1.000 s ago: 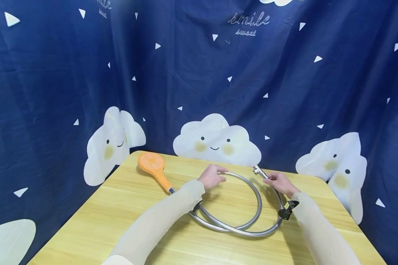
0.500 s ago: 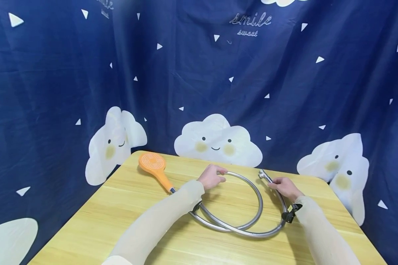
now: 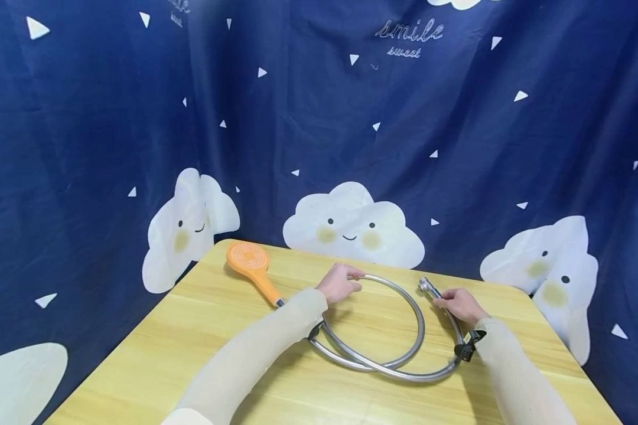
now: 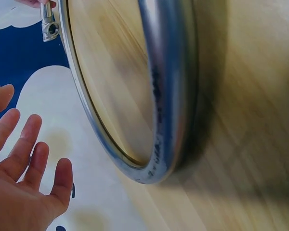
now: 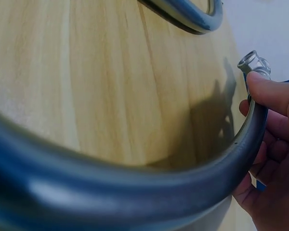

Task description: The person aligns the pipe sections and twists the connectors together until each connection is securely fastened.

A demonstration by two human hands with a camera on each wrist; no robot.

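Observation:
An orange shower head (image 3: 248, 258) lies face up at the back left of the table. Its silver hose (image 3: 417, 378) runs out from the handle, loops and crosses over itself. My right hand (image 3: 462, 306) pinches the hose just below the metal end fitting (image 3: 423, 285), thumb against fingers; in the right wrist view the fitting (image 5: 254, 62) pokes out past the thumb. My left hand (image 3: 339, 283) hovers inside the left part of the loop. In the left wrist view its fingers (image 4: 36, 159) are spread and relaxed, apart from the hose.
Everything lies on a light wooden table (image 3: 191, 342) with rounded back corners. A dark blue curtain (image 3: 319, 130) with white clouds and triangles hangs behind the table and along its sides.
My right hand has shifted slightly right and toward me with the hose end, and the fitting has dropped lower. The left hand keeps its place. The head view has turned slightly left.

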